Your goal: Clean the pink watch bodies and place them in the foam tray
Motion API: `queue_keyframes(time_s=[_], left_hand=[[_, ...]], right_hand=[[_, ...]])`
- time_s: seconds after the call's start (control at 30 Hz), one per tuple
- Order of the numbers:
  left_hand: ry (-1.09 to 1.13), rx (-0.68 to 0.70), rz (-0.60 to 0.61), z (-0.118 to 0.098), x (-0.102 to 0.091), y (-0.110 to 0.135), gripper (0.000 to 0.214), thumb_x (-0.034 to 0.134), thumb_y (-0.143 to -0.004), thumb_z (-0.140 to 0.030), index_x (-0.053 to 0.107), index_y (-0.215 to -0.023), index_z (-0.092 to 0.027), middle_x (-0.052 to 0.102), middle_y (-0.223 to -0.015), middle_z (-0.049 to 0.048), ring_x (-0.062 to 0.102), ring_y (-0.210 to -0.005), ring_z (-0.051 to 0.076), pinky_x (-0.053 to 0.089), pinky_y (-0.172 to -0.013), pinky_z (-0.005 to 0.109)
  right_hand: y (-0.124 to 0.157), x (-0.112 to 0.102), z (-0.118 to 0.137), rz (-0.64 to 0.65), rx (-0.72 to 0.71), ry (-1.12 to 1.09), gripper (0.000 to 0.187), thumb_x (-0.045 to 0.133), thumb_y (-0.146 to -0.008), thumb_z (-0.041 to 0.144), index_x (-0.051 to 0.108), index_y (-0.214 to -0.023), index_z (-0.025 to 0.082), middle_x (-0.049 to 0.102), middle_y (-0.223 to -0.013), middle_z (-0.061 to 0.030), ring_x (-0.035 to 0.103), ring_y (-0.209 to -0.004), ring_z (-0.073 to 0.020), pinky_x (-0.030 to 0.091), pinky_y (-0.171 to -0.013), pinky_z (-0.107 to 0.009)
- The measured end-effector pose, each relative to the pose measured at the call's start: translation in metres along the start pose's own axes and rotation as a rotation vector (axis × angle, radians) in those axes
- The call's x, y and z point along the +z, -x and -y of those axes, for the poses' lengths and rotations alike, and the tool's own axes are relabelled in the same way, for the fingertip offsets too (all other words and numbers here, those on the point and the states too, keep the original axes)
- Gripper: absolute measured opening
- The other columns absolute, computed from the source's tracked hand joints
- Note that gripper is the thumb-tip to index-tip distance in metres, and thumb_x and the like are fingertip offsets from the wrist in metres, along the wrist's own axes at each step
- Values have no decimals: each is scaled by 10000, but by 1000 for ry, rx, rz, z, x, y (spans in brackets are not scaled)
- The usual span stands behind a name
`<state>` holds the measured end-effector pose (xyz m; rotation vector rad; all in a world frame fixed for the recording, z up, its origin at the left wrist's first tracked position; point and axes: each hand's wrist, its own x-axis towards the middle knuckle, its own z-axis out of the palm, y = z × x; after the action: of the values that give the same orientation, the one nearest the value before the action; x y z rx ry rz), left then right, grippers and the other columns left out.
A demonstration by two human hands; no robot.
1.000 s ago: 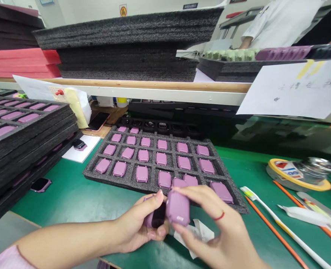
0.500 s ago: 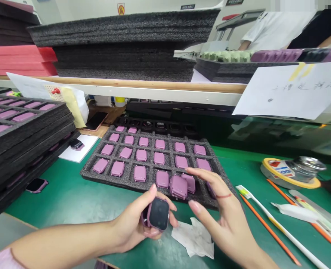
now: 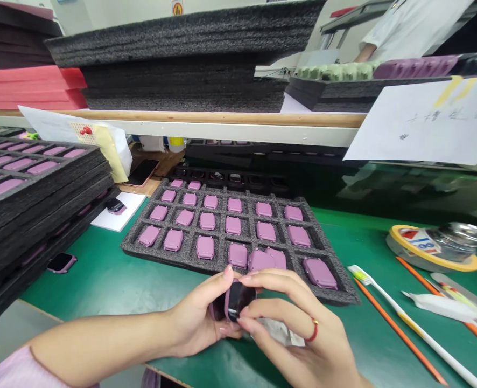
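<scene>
My left hand (image 3: 200,320) is closed around a purple smartwatch case (image 3: 234,300) with a dark, glossy screen. A second dark and purple piece seems to sit behind it in the same grip. From the right, the fingertips of my right hand (image 3: 307,323) pinch the edge of the case at top and side. A red ring circles one right finger. Just beyond both hands lies a black foam tray (image 3: 326,240) holding rows of purple watch cases, backs up. Two cases (image 3: 261,260) overlap near its front edge. Crumpled white paper (image 3: 273,330) is partly hidden under my right hand.
Foam trays (image 3: 81,180) are stacked at left, with a loose watch (image 3: 62,262) beside them. On the right lie a toothbrush (image 3: 408,318), orange sticks, a white tube (image 3: 440,306) and a tape roll (image 3: 408,250). A shelf edge (image 3: 222,121) crosses above. A person stands behind.
My right hand has moved left from above the tray and closed its fingertips on the watch case. The case has turned in my left hand, and the view has shifted slightly.
</scene>
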<state>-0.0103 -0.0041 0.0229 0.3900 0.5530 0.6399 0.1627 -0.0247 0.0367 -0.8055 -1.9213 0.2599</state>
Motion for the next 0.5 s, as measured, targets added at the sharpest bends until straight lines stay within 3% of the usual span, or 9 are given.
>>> queue_keyframes(time_s=[0.1, 0.23, 0.3, 0.4, 0.5], left_hand=[[-34, 12, 37, 0, 1, 0, 454, 777, -773, -579, 664, -866, -149, 623, -688, 11, 425, -477, 46, 244, -483, 183], [-92, 10, 85, -1, 0, 0, 486, 688, -842, -607, 679, -963, -137, 702, -783, 78, 413, -433, 42, 228, -481, 214], [-102, 10, 102, -1, -1, 0, 480, 669, -859, -606, 674, -977, -141, 702, -797, 74, 405, -428, 38, 230, -490, 223], [-117, 1, 132, 0, -4, 0, 481, 645, -872, -617, 663, -1003, -154, 704, -841, 78, 401, -429, 38, 231, -497, 235], [-116, -17, 155, 0, -5, 0, 461, 640, -879, -605, 659, -1006, -162, 707, -859, 80, 411, -434, 43, 219, -497, 239]], right_hand=[[-1, -4, -2, -127, 134, -73, 129, 690, -858, 113, 710, -822, 235, 728, -827, -42, 710, -812, -194, 604, -717, -312], [-4, -15, -6, -466, 472, -290, 176, 735, -883, 309, 689, -731, 232, 738, -782, -25, 666, -505, -122, 598, -518, -247], [-5, -22, -8, -561, 576, -375, 222, 766, -857, 386, 694, -720, 228, 754, -733, -17, 660, -424, -113, 613, -491, -228], [-6, -28, -7, -567, 601, -356, 221, 788, -834, 414, 711, -727, 237, 765, -683, -16, 759, -558, -176, 670, -599, -236], [-5, -28, -3, -535, 542, -290, 113, 783, -843, 337, 727, -903, 260, 798, -920, -35, 798, -828, -220, 679, -811, -293]])
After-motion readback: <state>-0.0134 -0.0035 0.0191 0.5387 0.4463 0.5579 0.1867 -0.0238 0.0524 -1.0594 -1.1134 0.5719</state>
